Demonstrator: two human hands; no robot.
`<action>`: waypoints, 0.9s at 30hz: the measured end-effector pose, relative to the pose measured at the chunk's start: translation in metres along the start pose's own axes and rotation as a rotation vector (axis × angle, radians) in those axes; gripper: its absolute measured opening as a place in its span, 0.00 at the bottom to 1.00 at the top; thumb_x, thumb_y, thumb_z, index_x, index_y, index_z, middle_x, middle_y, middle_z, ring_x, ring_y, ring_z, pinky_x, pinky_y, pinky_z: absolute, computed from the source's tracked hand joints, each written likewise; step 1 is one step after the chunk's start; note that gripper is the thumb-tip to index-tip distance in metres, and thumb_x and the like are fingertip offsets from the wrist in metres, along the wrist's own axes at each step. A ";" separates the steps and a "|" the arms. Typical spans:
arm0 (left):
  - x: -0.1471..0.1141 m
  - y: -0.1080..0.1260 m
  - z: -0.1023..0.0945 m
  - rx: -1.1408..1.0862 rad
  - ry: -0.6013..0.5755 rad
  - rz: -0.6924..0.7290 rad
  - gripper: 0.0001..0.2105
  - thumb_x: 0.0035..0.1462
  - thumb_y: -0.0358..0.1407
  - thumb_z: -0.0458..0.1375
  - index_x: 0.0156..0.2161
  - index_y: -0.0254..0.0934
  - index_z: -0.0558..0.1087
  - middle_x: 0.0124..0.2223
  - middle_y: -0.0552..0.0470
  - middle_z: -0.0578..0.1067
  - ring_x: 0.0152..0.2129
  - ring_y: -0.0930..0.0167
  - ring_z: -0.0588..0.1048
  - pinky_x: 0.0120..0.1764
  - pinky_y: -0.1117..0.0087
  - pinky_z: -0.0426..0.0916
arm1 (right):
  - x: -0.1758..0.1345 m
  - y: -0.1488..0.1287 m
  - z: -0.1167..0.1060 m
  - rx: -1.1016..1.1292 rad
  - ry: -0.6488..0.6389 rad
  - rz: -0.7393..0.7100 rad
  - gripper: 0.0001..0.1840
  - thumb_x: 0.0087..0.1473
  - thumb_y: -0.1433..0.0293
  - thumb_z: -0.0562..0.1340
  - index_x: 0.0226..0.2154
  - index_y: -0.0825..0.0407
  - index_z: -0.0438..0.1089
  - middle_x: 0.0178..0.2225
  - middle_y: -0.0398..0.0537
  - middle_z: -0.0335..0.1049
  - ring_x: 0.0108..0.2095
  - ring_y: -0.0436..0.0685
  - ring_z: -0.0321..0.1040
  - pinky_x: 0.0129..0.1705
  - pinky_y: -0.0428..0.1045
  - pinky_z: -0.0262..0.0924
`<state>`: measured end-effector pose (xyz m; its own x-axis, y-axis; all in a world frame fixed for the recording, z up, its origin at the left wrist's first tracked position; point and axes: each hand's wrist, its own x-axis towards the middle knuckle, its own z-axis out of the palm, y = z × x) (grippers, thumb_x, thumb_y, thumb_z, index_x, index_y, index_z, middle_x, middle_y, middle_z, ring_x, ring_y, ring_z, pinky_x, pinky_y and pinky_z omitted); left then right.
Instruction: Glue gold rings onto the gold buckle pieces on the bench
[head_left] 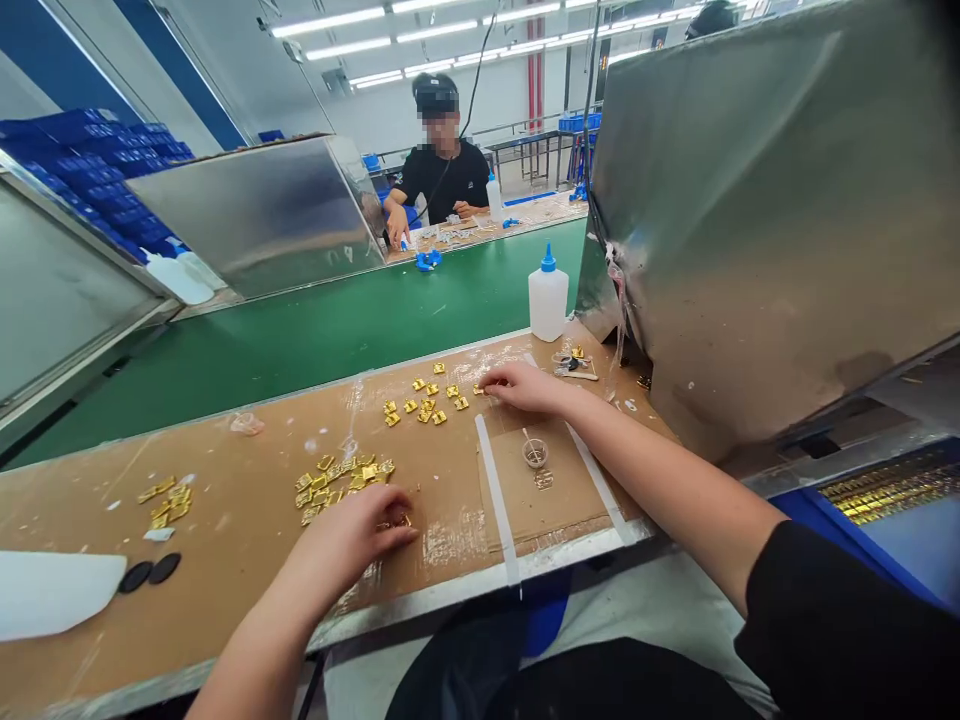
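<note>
My left hand (pixel 369 520) rests low over the cardboard-covered bench, its fingers curled around a small shiny gold piece (pixel 406 520) that is mostly hidden. Just beyond it lies a heap of similar gold pieces (pixel 337 478). Farther forward, my right hand (pixel 525 388) has its fingertips closed on another small gold piece (pixel 478 389). To the left of those fingertips, several gold pieces (pixel 427 408) are spread in a loose group. Below my right forearm a small round cup (pixel 535 453) with a thin stick in it stands on a taped cardboard sheet (pixel 510 500).
A white bottle with a blue tip (pixel 548 300) stands near the green conveyor belt (pixel 337 330). Black discs (pixel 150 573) and more gold pieces (pixel 171 503) lie at left. A metal panel (pixel 772 230) rises at right. Across the belt, a person (pixel 442 170) handles small parts.
</note>
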<state>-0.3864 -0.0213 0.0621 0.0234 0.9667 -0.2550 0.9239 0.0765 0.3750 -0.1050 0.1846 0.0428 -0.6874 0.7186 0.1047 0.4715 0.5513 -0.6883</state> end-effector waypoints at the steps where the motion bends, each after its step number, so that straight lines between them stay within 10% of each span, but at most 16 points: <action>1: -0.004 -0.001 0.007 0.020 0.006 -0.010 0.11 0.53 0.47 0.61 0.37 0.45 0.79 0.39 0.51 0.82 0.37 0.58 0.80 0.37 0.63 0.68 | -0.004 -0.001 -0.003 0.017 0.005 -0.005 0.13 0.67 0.69 0.59 0.42 0.55 0.79 0.39 0.50 0.80 0.37 0.54 0.72 0.40 0.48 0.61; 10: -0.007 -0.037 0.034 -0.069 0.121 -0.034 0.16 0.56 0.56 0.57 0.35 0.46 0.76 0.33 0.51 0.82 0.31 0.55 0.81 0.34 0.60 0.72 | -0.077 0.017 -0.046 -0.186 0.413 0.224 0.19 0.68 0.61 0.58 0.31 0.53 0.76 0.29 0.46 0.73 0.31 0.53 0.65 0.34 0.48 0.49; 14: -0.008 -0.034 0.035 -0.076 0.104 -0.059 0.16 0.56 0.56 0.58 0.30 0.46 0.74 0.28 0.52 0.79 0.26 0.57 0.79 0.30 0.61 0.70 | -0.085 0.024 -0.043 -0.049 0.212 0.151 0.18 0.64 0.56 0.62 0.32 0.53 0.75 0.29 0.43 0.72 0.29 0.51 0.63 0.32 0.47 0.48; 20: 0.022 0.035 0.020 -0.192 0.124 0.058 0.21 0.60 0.60 0.56 0.35 0.44 0.74 0.30 0.53 0.77 0.27 0.62 0.75 0.32 0.64 0.66 | -0.076 0.004 -0.017 -0.164 -0.055 -0.166 0.25 0.62 0.50 0.63 0.25 0.53 0.66 0.25 0.40 0.65 0.27 0.50 0.57 0.31 0.47 0.44; 27: 0.124 0.114 0.034 -0.903 0.146 0.236 0.20 0.58 0.52 0.64 0.46 0.37 0.73 0.28 0.55 0.74 0.19 0.74 0.64 0.23 0.73 0.56 | -0.076 0.009 -0.013 -0.213 -0.119 -0.309 0.19 0.62 0.63 0.60 0.23 0.52 0.58 0.22 0.38 0.57 0.25 0.48 0.52 0.30 0.47 0.42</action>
<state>-0.2652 0.0992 0.0424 0.0672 0.9977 0.0065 0.2550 -0.0235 0.9666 -0.0414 0.1409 0.0385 -0.8684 0.4575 0.1914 0.3274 0.8188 -0.4716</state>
